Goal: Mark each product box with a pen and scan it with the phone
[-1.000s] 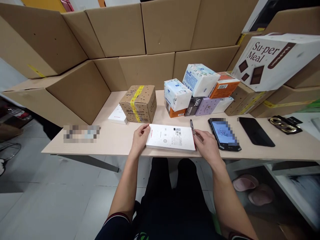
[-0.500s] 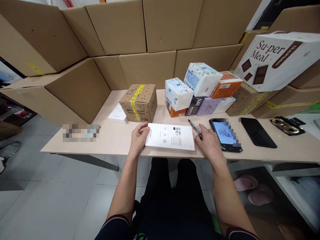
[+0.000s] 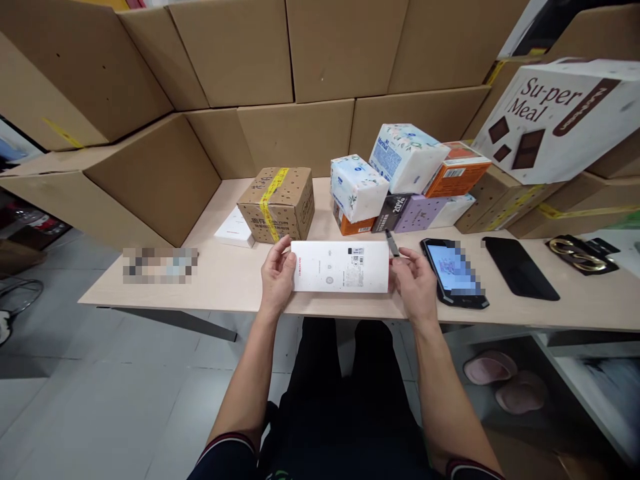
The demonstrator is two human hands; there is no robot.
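A flat white box (image 3: 340, 268) with red lettering, a barcode and small printed marks is held just over the front of the table, tilted. My left hand (image 3: 278, 275) grips its left end, thumb over the near face. At the opposite end my right hand (image 3: 414, 283) has its fingers closed around a dark pen (image 3: 391, 244), which points up and away from me. Those fingers also touch the box's right edge; part of the pen is hidden by them. Just right of this hand lies a phone-like device (image 3: 454, 272) with a lit screen.
A taped brown carton (image 3: 277, 205) and a second white box (image 3: 235, 228) stand behind my left hand. Tissue packs (image 3: 357, 188) sit stacked on small boxes. To the right lie a black flat phone-shaped thing (image 3: 521, 268) and gold-handled scissors (image 3: 577, 255). Large cardboard boxes (image 3: 300, 137) wall the back.
The white box has been lifted and tilted between both hands. My right hand has moved left to the box's edge, bringing the pen with it, now pointing more upright.
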